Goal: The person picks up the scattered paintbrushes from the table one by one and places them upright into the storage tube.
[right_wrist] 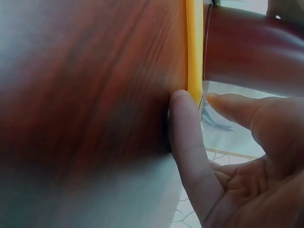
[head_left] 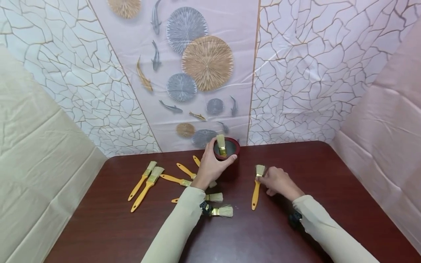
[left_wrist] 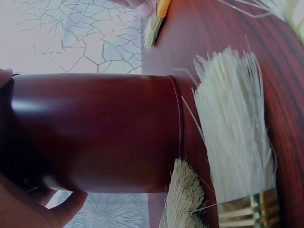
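The left hand (head_left: 211, 166), curled round the glossy dark-red cylindrical cup (left_wrist: 97, 130), should hold it steady, while the right hand (head_left: 278, 180), finger and thumb pinching the yellow-handled, pale-bristled flat paintbrush (head_left: 256, 191) to the cup's right, would best grip squarely near the gold metal ferrule (head_left: 259, 175).

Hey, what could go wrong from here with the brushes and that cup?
The right grip has its brush only by the fingertips, so it may slip or twist.
The cup could tip if the left grip near its rim shifts, perhaps jostling the bristle-up brush inside.
The left sleeve crosses over several loose brushes and might nudge them.
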Demonstrator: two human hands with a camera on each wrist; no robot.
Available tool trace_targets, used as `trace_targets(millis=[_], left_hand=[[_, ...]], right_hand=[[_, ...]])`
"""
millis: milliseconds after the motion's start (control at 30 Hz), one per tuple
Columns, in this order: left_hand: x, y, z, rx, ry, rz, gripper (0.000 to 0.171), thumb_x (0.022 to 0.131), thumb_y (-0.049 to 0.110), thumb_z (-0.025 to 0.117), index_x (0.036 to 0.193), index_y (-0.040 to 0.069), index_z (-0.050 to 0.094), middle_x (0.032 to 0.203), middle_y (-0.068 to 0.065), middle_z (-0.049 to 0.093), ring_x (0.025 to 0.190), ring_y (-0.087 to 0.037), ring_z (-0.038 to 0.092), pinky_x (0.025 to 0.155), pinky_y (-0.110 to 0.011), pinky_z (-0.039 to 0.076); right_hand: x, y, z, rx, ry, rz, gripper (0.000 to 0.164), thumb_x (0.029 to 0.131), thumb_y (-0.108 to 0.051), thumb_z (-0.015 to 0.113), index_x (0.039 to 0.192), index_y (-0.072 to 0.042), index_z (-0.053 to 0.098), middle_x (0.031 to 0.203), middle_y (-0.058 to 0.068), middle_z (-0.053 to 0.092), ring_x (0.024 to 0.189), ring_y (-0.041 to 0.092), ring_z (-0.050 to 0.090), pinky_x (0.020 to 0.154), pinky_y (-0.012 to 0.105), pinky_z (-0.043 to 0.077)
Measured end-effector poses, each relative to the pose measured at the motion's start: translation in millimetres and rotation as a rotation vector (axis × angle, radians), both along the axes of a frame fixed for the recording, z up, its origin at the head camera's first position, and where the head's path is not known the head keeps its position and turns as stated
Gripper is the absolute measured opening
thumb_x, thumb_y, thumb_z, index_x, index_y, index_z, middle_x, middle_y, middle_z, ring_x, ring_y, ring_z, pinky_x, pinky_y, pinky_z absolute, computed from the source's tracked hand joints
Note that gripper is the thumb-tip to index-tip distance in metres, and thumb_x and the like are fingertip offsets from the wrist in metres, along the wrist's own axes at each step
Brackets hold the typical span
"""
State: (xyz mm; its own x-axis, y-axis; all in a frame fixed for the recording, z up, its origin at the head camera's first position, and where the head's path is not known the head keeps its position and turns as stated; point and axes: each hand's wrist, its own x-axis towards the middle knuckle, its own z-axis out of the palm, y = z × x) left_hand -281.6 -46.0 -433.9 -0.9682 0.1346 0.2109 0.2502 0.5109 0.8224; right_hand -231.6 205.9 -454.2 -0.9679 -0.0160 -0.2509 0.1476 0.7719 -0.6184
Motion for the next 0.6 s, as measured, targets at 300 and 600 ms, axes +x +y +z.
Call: trace_targets(millis=[300, 600], left_hand=[[-1.6, 0.8, 0.8, -0.001, 0.008, -0.007, 0.104, 0.083, 0.071, 0.077, 0.166, 0.032, 0.027, 0.167, -0.005, 0.035, 0.145, -0.031, 0.048, 0.107, -0.055, 0.05], [0.5, -1.5, -0.2, -0.02, 0.001, 0.004, 0.106, 0.082, 0.073, 0.076, 0.166, 0.031, 0.026, 0.167, -0.004, 0.035, 0.143, -0.029, 0.049, 0.106, -0.054, 0.05]], right_hand=[[-13.8, -15.0, 2.0, 0.017, -0.05, -0.001, 0.028, 0.1, -0.023, 0.075, 0.09, 0.001, 0.065, 0.074, 0.013, 0.068, 0.055, 0.018, 0.071, 0.056, 0.032, 0.06], [-19.5, -17.5, -6.1, -0.003, -0.057, -0.015, 0.029, 0.1, -0.019, 0.075, 0.082, 0.002, 0.064, 0.068, 0.014, 0.068, 0.052, 0.016, 0.07, 0.054, 0.03, 0.059]])
